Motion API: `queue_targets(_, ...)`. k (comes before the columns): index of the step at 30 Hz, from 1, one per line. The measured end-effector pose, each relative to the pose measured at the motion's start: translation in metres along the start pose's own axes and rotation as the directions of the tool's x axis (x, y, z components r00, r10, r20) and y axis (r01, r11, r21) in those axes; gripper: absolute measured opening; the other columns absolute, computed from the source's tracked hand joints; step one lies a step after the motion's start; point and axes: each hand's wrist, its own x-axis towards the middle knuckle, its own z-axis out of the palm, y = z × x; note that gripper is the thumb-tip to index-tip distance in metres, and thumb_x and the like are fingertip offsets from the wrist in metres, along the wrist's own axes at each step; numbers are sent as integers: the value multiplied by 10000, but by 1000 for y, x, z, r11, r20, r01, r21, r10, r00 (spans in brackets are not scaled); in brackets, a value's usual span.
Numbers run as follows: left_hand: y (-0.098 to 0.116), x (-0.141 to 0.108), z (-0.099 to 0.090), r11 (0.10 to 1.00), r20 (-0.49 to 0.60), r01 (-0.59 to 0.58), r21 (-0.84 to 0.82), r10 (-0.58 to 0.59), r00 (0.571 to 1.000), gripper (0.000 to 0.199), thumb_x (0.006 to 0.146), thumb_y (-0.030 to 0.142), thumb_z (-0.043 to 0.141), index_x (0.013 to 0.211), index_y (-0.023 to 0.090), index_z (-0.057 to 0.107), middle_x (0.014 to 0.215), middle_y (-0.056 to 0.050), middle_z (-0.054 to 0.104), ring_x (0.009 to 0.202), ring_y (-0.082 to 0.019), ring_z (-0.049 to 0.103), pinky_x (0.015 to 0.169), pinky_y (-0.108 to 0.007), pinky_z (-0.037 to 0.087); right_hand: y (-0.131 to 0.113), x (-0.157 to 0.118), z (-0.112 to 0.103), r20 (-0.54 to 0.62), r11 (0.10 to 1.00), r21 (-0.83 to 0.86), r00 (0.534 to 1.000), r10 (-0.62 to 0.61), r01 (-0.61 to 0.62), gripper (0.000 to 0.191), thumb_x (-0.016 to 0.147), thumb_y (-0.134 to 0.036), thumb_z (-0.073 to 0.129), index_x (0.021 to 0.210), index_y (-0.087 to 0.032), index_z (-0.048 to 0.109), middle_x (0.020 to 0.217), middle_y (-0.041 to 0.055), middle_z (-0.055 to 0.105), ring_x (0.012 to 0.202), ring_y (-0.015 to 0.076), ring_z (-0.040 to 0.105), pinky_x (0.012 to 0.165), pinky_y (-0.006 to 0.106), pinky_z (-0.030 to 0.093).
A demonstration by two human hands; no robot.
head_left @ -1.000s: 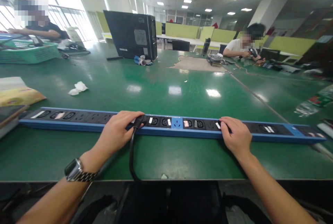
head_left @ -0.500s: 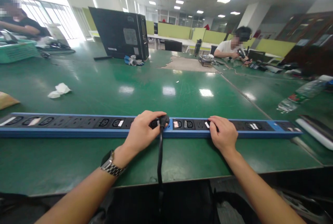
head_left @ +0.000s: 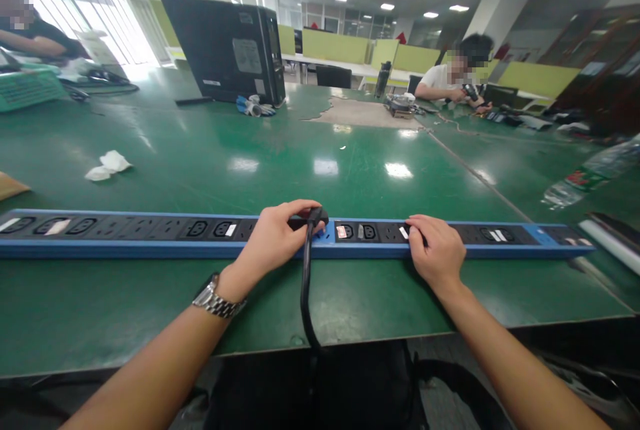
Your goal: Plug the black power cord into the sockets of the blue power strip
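A long blue power strip (head_left: 375, 251) with black sockets lies across the green table. My left hand (head_left: 273, 233), with a metal-banded watch on its wrist, pinches a black power plug (head_left: 317, 217) over the strip, just left of its middle. The plug's prongs are hidden, so I cannot tell whether they sit in a socket. From it a thick black cable (head_left: 305, 283) hangs over the table's front edge. Further right, my right hand (head_left: 437, 247) is closed on the strip, its fingertips beside a small white sticker (head_left: 404, 233).
A black computer tower (head_left: 225, 50) stands at the back, with gloves (head_left: 255, 106) before it. Crumpled tissue (head_left: 109, 165) lies left and a plastic bottle (head_left: 590, 173) right. One person (head_left: 435, 82) sits at the back right, another (head_left: 35, 40) at the far left.
The camera view has shifted slightly, so the strip looks a little higher. In my left hand the plug leans a bit more, and its cable bends more. My right hand keeps its grip.
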Motion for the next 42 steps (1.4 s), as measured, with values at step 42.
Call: queue_targets(42,47,7,29,990,-226,-140,-15,134,965,458,770,220,709,1203,206,560,1011,-32,724,964,-203,669,888,-359,508,-37,44,-42,444,571,559,799,406,-601,407,863,-511,498,990,-164,669,665,30,670,569,169,614,573,295,482)
